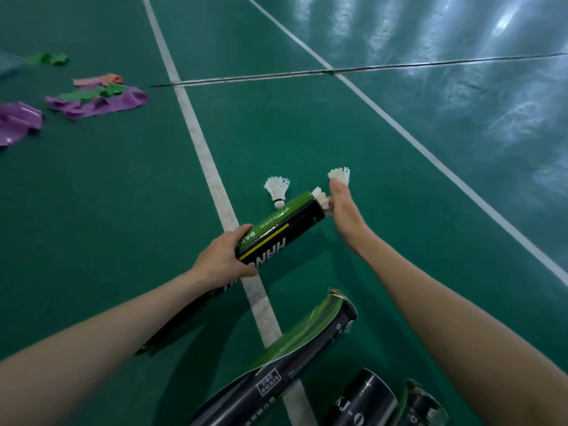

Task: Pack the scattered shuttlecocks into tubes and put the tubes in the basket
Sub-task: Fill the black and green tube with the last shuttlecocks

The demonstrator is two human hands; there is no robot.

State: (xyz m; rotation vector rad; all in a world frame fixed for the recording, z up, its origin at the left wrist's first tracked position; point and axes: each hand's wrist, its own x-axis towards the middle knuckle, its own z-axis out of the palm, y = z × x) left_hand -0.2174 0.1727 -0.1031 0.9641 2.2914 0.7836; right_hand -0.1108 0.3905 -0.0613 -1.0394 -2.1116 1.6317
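Observation:
My left hand (224, 259) grips a long green-and-black shuttlecock tube (276, 229) around its middle, tilted with its open mouth up and to the right. My right hand (344, 210) is at that mouth, fingers on a white shuttlecock (321, 196) whose feathers stick out of the tube. Another shuttlecock (339, 175) shows just beyond my right fingertips. A third white shuttlecock (278, 190) lies on the green floor just left of the tube's mouth. No basket is in view.
Three more green-and-black tubes (285, 367) (365, 401) (421, 407) lie at the bottom near my arms. Purple, green and pink elastic bands (98, 98) lie on the floor at the far left. White court lines (209, 167) cross the green floor.

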